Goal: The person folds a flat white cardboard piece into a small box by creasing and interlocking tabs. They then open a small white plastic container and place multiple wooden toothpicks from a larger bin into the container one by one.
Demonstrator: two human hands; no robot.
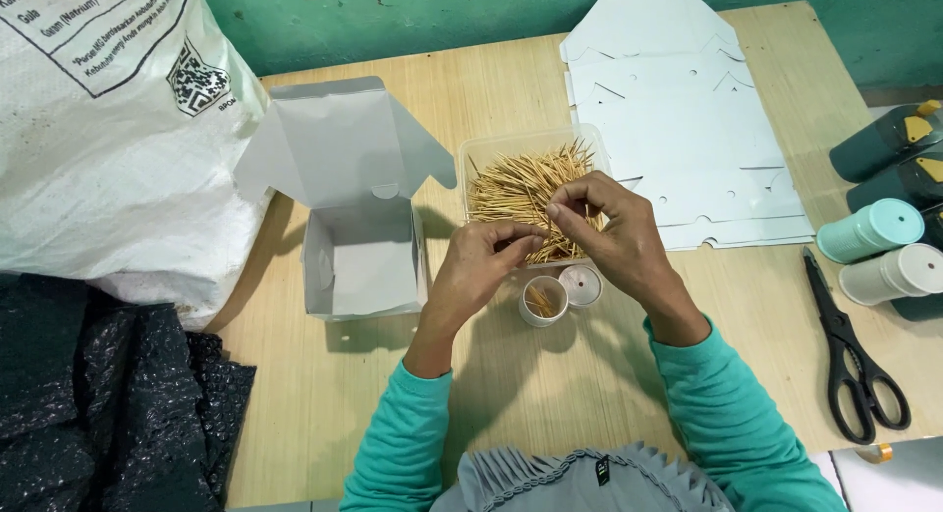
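- Two hands are shown meeting above a clear plastic tray (pixel 483 150) of toothpicks (pixel 521 183), which is set on the wooden bench (pixel 550 374).
- A small bunch of toothpicks is pinched between the fingers of the left hand (pixel 481 261) and the right hand (pixel 609 227); both sets of fingers are closed on the bunch.
- A small round container (pixel 543 301), open and holding a few toothpicks, is placed just below the hands, with its round lid (pixel 582 286) touching it on the right.
- An open white cardboard box (pixel 359 247) is seen to the left of the tray.
- Flat white box blanks (pixel 678 109) are stacked behind the tray; black scissors (pixel 850 360) lie at the right.
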